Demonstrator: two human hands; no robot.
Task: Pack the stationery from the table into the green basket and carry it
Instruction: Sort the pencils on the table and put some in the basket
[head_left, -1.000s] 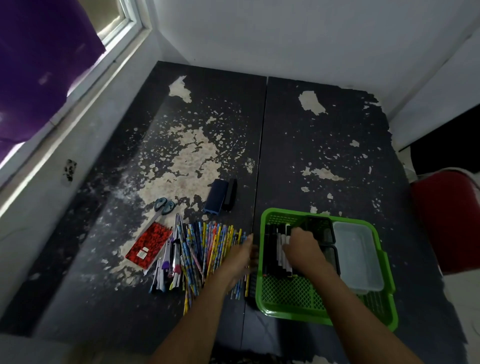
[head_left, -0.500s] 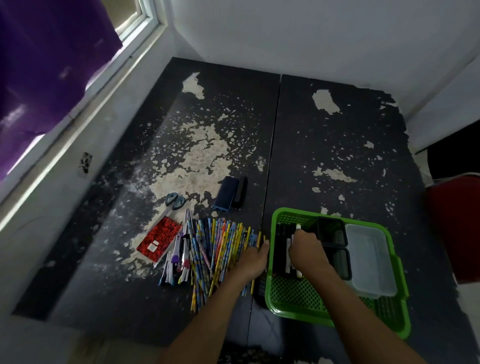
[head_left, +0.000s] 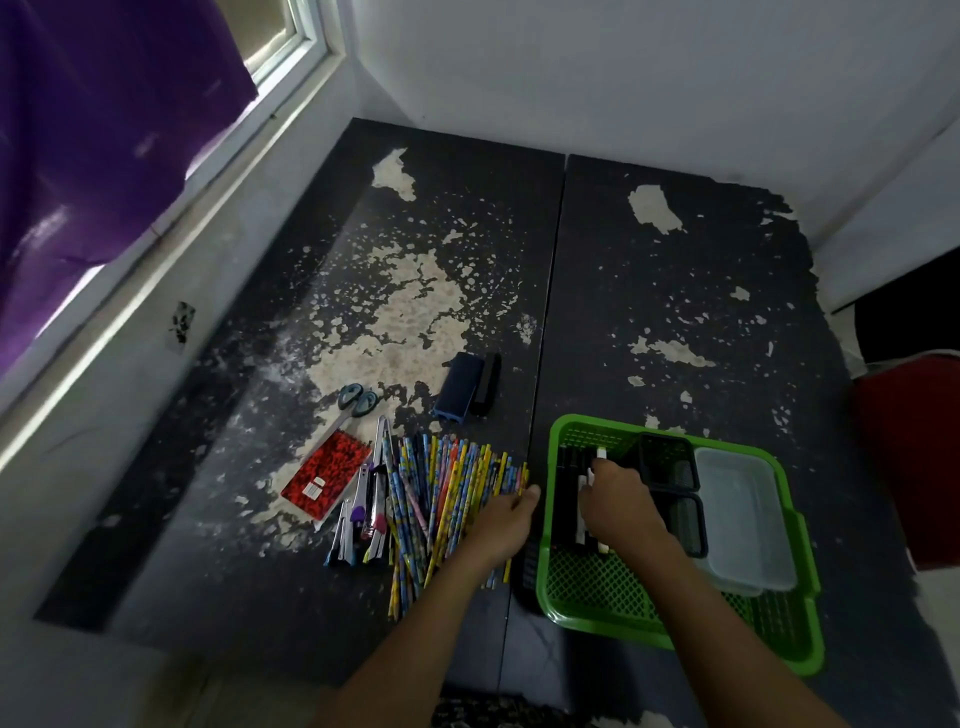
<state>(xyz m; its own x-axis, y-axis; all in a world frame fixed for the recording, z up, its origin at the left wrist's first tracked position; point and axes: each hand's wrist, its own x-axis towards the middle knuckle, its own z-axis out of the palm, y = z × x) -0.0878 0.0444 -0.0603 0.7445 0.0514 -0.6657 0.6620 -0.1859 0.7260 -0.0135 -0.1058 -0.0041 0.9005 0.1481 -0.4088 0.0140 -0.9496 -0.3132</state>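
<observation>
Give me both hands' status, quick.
Left hand: rests open on the pencils.
Right hand: inside the green basket, fingers curled on the markers.

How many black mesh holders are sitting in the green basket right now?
2. One black mesh holder sits at the far middle of the green basket; the second holder sits just nearer, beside the clear container. The right hand may hide more.

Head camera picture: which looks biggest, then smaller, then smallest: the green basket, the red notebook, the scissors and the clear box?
1. green basket
2. clear box, lying inside the basket
3. red notebook
4. scissors, smallest, though their blades are partly hidden by the notebook, so that place is less sure.
</observation>
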